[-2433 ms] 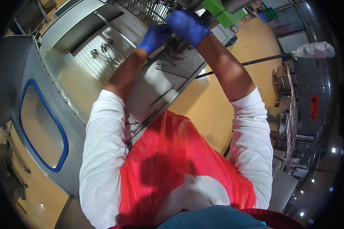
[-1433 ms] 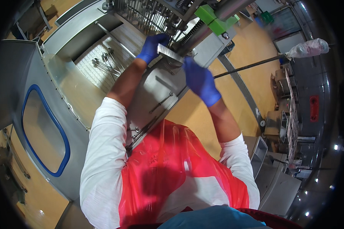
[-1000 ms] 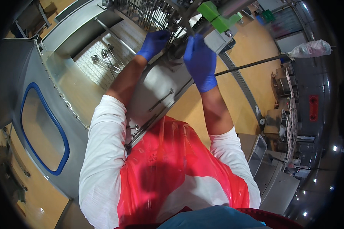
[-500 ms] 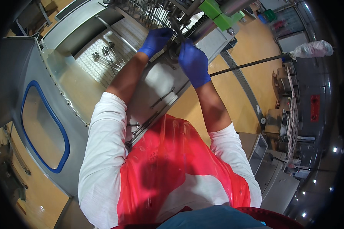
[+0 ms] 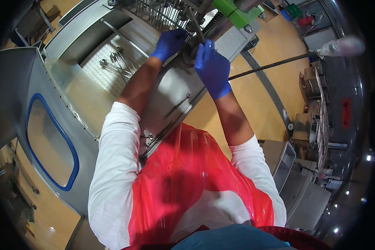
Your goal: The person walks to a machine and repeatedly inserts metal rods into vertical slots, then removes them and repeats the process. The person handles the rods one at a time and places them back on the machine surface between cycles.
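Observation:
My right hand (image 5: 213, 68), in a blue glove, is closed around the lower end of a flat metal bar (image 5: 197, 26) that runs up into the machine's metalwork. My left hand (image 5: 169, 45), also gloved in blue, is to its left against the machine. Its fingers curl in, and what they hold is hidden. Beyond both hands stand rows of thin metal rods (image 5: 156, 11) and a green clamp-like block (image 5: 233, 13). Between and below the hands is a round metal part (image 5: 190, 54) at the edge of the steel surface.
Loose metal rods with knobbed ends (image 5: 120, 66) lie on a white dotted belt at left. More rods (image 5: 177, 106) rest on the steel ledge (image 5: 166, 89) nearer me. A dark pole (image 5: 275, 68) with a plastic-wrapped end juts out rightward. A blue-edged window panel (image 5: 76, 160) stands left.
The bar in my right hand has swung a little, and that hand is slightly lower with its fingers shifted. My left hand stays nearly in place. The whole view has tilted slightly.

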`<state>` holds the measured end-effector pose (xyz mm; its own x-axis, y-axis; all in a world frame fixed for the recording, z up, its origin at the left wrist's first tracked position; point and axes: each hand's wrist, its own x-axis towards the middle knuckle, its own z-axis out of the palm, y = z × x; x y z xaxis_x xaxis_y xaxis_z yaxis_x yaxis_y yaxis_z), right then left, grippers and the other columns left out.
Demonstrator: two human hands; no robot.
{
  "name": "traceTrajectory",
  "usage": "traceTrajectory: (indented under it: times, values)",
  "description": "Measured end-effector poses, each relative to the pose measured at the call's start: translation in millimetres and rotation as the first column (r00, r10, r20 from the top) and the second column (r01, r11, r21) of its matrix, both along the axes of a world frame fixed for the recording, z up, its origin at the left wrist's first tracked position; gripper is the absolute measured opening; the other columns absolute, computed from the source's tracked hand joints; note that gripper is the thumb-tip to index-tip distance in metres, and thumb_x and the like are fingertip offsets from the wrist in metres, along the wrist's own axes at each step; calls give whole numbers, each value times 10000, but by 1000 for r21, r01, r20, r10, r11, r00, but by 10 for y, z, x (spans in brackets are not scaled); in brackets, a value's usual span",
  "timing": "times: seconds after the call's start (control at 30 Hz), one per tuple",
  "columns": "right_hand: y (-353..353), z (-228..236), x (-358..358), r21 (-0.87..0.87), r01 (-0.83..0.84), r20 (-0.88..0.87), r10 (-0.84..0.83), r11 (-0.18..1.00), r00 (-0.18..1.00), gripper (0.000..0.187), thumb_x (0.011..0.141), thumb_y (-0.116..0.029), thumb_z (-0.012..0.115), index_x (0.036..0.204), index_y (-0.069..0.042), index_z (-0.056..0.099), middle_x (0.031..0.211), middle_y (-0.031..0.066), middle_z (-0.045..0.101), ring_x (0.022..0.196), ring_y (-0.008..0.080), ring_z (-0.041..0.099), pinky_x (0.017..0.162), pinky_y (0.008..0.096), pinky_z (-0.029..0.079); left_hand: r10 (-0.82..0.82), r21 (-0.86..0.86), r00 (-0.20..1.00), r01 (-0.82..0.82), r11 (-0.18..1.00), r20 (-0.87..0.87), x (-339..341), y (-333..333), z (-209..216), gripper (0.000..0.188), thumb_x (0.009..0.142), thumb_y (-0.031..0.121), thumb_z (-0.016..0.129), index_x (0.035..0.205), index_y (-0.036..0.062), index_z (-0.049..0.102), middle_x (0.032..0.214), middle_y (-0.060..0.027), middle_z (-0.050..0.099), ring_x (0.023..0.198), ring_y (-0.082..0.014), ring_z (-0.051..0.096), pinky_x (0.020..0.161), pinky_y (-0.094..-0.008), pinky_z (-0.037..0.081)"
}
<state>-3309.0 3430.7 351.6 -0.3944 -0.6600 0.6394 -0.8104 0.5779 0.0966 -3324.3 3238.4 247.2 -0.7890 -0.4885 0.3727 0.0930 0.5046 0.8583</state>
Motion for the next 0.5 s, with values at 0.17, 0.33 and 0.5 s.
traceTrajectory:
  times: [0.17,0.33,0.5]
  values:
    - [-34,53,51,-6,80,141,-78,997,987,193,979,-251,557,947,-66,605,654,178,654,542,369,651,487,468,519,-22,-20,1000,22,1000,7,-7,-47,-50,250,922,241,651,1096,83,736,997,-162,741,939,-289,724,842,-371,549]
    - [-20,-84,-64,73,65,262,-82,995,962,194,972,-251,553,997,-66,605,681,199,667,575,391,663,521,503,532,-47,34,997,45,998,54,-32,-54,-96,255,923,228,666,1094,49,730,991,-152,745,932,-222,722,835,-346,537]
    - [7,-105,-103,80,43,305,-65,996,950,215,977,-265,547,1039,-71,615,701,192,672,586,382,666,531,483,538,-58,97,998,59,994,-5,-86,-40,-229,240,912,192,680,1078,23,720,993,-156,741,942,-213,715,833,-340,531]
